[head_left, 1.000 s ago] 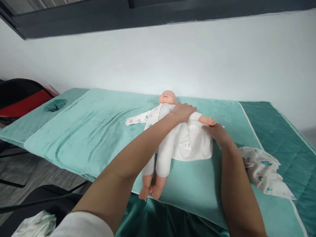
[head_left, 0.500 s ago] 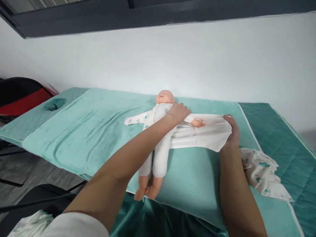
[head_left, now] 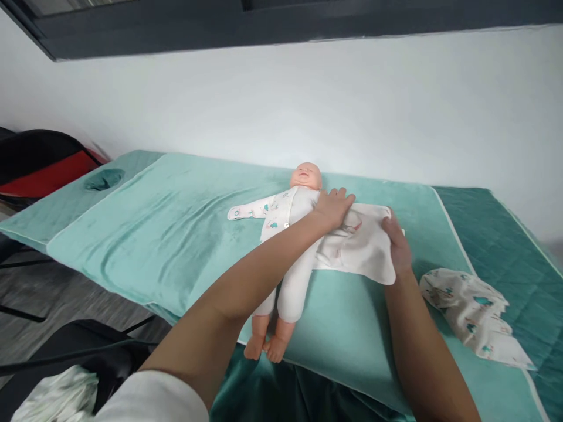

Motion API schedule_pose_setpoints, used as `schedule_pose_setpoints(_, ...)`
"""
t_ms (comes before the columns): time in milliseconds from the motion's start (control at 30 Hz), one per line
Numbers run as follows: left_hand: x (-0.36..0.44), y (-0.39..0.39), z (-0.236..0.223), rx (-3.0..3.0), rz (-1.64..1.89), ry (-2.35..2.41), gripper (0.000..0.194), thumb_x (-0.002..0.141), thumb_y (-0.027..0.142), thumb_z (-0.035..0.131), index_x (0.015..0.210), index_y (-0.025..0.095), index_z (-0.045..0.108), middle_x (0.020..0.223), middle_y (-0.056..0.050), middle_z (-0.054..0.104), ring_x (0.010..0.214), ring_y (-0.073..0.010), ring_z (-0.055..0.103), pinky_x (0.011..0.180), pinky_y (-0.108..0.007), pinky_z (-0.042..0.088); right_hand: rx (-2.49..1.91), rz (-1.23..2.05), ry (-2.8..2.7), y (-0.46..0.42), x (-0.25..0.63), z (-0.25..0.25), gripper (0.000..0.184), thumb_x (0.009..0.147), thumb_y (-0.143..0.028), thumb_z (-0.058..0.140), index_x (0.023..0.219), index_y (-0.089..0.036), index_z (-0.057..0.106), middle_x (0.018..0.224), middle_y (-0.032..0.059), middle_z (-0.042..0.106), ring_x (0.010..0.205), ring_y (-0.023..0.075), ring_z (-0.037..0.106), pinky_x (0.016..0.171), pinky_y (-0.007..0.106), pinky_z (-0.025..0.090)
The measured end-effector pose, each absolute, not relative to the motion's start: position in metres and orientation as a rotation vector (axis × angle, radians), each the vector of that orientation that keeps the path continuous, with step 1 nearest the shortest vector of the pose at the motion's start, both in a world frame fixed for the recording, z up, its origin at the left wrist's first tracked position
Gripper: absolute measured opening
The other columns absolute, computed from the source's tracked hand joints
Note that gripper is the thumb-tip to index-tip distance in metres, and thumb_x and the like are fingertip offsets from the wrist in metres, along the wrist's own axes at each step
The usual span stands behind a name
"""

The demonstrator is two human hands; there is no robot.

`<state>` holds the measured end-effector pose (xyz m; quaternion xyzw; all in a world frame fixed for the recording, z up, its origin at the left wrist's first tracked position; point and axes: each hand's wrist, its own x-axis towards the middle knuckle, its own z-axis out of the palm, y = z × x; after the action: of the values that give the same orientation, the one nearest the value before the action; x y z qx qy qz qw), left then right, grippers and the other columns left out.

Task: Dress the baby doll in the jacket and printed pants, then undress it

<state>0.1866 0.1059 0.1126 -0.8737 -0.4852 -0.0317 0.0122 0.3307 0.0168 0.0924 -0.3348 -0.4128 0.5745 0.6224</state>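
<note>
A baby doll [head_left: 307,174] lies on its back on the bed, head toward the wall, in a white bodysuit. A white jacket with green prints [head_left: 278,212] covers its arm and side on the image left. My left hand [head_left: 336,206] is closed over the doll's other upper arm near the shoulder; its thumb is hidden. My right hand [head_left: 398,240] grips the outer edge of the jacket's spread half, white side up [head_left: 372,249]. This cloth stretches between my hands and mostly covers the doll's forearm and hand. The doll's bare feet [head_left: 276,347] point toward me.
A green padded bed [head_left: 145,234] with a hole in its left end stands against the white wall [head_left: 281,111]. A printed cloth [head_left: 477,313] lies crumpled at right. At lower left, a black chair [head_left: 83,340] carries another crumpled cloth [head_left: 61,395]. A black-and-red chair [head_left: 48,170] stands further left.
My right hand took the jacket's edge, drew it out to the right, then brought it slightly back. The doll's forearm, bare before, is now mostly under the cloth. My left hand stays at the upper arm.
</note>
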Motion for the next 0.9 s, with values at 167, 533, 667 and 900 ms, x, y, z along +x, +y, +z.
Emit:
schedule_pose_setpoints(167, 0.162, 0.111, 0.128, -3.252, -0.595, -1.257, 0.015, 0.081, 0.018, 0.054, 0.094, 0.019, 0.061, 0.095, -0.004, 0.067, 0.086, -0.0196, 0.058, 0.072, -0.031, 0.042, -0.678, 1.537, -1.157, 0.014, 0.319, 0.084, 0.052, 0.066, -0.041, 0.087, 0.11, -0.031, 0.063, 0.087, -0.0013, 0.065, 0.07, 0.0172, 0.06, 0.06, 0.029, 0.05)
schedule_pose_setpoints(533, 0.08, 0.121, 0.122, -2.686, -1.336, -1.656, 0.02, 0.071, 0.0, 0.048, 0.068, 0.02, 0.05, 0.085, -0.004, 0.062, 0.093, -0.0214, 0.056, 0.086, -0.035, 0.043, -0.48, 1.691, -1.504, 0.008, 0.306, 0.083, 0.038, 0.087, -0.029, 0.074, 0.124, -0.033, 0.067, 0.123, 0.0051, 0.068, 0.113, 0.0209, 0.065, 0.094, 0.037, 0.054)
schedule_pose_setpoints(667, 0.059, 0.109, 0.107, -2.528, -1.578, -1.772, 0.014, 0.081, 0.007, 0.051, 0.083, 0.02, 0.054, 0.097, -0.004, 0.063, 0.099, -0.0192, 0.058, 0.09, -0.034, 0.045, -0.636, 1.439, -1.51, 0.014, 0.304, 0.073, 0.031, 0.089, -0.028, 0.071, 0.12, -0.034, 0.069, 0.134, 0.0034, 0.066, 0.132, 0.0243, 0.057, 0.109, 0.045, 0.049)
schedule_pose_setpoints(900, 0.028, 0.036, 0.057, -2.233, -1.949, -2.029, 0.013, 0.096, 0.026, 0.047, 0.1, 0.021, 0.059, 0.108, -0.005, 0.066, 0.105, -0.0168, 0.06, 0.097, -0.032, 0.046, -0.788, 0.772, -1.979, 0.007, 0.287, 0.059, 0.053, 0.093, -0.032, 0.065, 0.144, -0.033, 0.052, 0.16, 0.0054, 0.043, 0.152, 0.0263, 0.033, 0.126, 0.057, 0.025)
